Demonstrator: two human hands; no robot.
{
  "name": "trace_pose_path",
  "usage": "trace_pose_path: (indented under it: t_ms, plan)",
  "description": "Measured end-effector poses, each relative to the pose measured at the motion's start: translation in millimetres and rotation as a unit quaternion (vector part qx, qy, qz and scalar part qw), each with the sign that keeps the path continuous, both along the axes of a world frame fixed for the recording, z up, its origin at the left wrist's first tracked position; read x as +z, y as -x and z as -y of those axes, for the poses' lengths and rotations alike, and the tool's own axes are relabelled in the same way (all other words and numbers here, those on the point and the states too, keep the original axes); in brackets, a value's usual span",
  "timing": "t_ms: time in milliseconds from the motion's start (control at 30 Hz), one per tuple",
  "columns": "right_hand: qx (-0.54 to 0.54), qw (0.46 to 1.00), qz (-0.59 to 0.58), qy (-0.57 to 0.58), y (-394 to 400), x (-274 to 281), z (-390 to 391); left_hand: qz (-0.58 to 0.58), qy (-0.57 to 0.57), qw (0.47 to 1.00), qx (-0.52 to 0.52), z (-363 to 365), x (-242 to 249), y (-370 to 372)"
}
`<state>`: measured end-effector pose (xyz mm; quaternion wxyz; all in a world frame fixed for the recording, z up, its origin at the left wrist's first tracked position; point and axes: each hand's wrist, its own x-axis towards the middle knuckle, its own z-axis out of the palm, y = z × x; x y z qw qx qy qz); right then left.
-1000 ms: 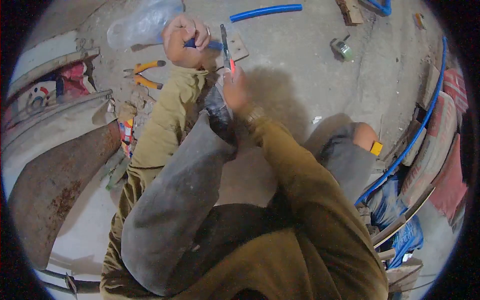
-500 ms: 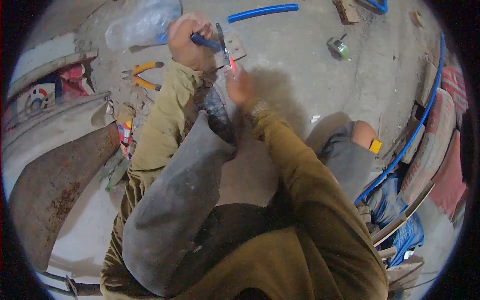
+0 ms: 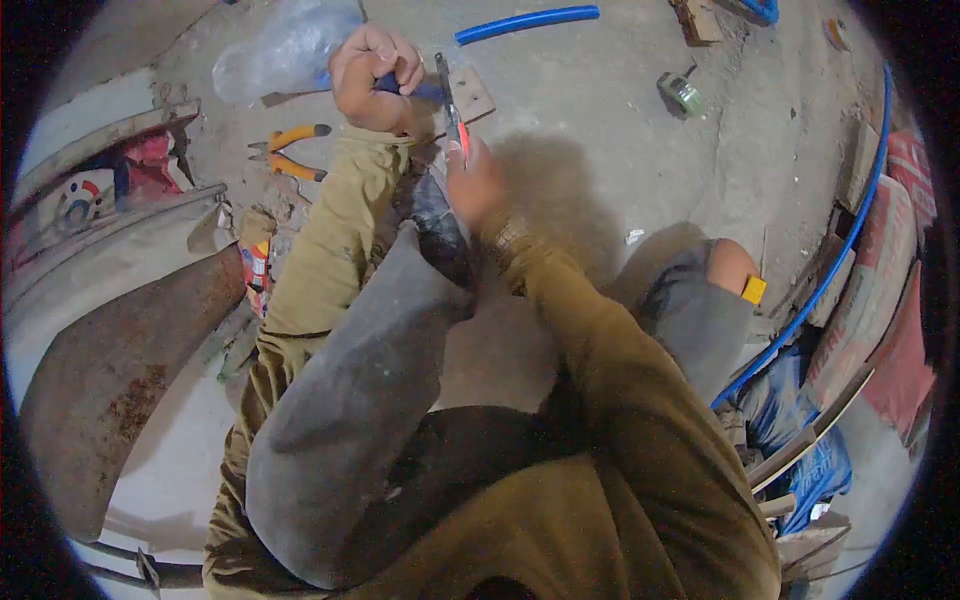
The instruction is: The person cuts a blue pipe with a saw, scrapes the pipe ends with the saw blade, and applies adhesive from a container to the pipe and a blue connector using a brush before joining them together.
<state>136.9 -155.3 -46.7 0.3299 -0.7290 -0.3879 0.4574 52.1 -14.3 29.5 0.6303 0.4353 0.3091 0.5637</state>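
Near the top centre, my left hand is closed round a short dark blue piece. My right hand, just below and to the right, grips the red handle of a slim tool whose dark blade points up. The blade lies against or very near the end of the blue piece; exact contact is too small to tell. Behind the tool a flat piece with holes rests on the floor. Pliers with orange handles lie open to the left of my left sleeve.
A cut length of blue pipe lies at the top. Clear plastic is at upper left, a small round container at upper right. A long blue hose runs down the right past sacks. Rusty sheet stands left.
The fingers of my left hand have shifted and curl more visibly over the blue piece. My right hand and the tool have moved slightly down.
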Motion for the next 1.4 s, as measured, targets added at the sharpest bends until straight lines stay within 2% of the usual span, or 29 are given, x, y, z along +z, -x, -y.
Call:
trace_pose_path:
  t_ms: [67,167,233,267,367,433,533,567,667,733,767,833,933,1033,1167,1233,1333,1400]
  plan:
    - [-0.03,0.999,0.008,-0.007,5,1,1,0.014,0.008,0.999,-0.03,0,0,1]
    - [0.002,0.999,-0.004,-0.037,-1,-20,0,0.046,0.027,0.993,-0.105,-8,0,11]
    - [0.028,0.999,-0.009,0.014,-5,0,1,0.043,0.024,0.986,-0.16,-10,0,15]
    - [0.04,0.998,-0.011,0.041,-7,8,3,0.036,0.027,0.987,-0.157,-10,1,15]
    - [0.035,0.996,-0.068,-0.037,-9,-15,-8,0.019,0.03,0.989,-0.146,-8,2,14]
    - [0.023,0.999,-0.017,-0.024,-3,-5,2,0.008,0.02,0.99,-0.141,-6,6,13]
    - [0.001,1.0,0.017,0.026,7,-5,1,0.027,0.015,0.995,-0.098,-2,7,8]
    - [-0.008,0.999,0.021,0.045,9,-8,-2,-0.017,0.005,0.998,-0.067,0,7,7]
    - [0.058,0.992,-0.074,0.086,-6,-19,-9,-0.146,-0.039,0.987,0.052,2,5,-1]
    - [0.035,0.998,-0.015,0.047,-4,-16,-7,-0.226,-0.079,0.956,0.169,-5,9,-13]
    - [0.023,0.999,0.014,0.027,-4,-13,-6,-0.175,-0.026,0.966,0.188,-6,14,-16]
    - [0.049,0.998,0.001,0.035,-10,1,-7,-0.069,0.08,0.97,0.221,-2,25,-22]
    - [0.047,0.999,-0.005,-0.004,-13,-3,-11,-0.026,0.03,0.976,0.216,2,26,-18]
    - [0.051,0.998,-0.022,0.002,-17,3,-14,-0.071,-0.01,0.984,0.166,5,16,-11]
    - [0.027,0.999,-0.017,-0.033,-9,-7,-2,-0.027,0.034,0.982,0.184,-1,12,-10]
    - [0.028,0.999,-0.021,-0.005,-6,0,-1,0.003,0.05,0.981,0.188,-3,10,-8]
    - [0.019,0.999,-0.04,0.003,-8,-3,-7,-0.043,0.037,0.981,0.186,-3,9,-11]
    - [0.016,0.999,-0.039,0.017,-7,1,-10,-0.025,0.053,0.981,0.185,-4,10,-6]
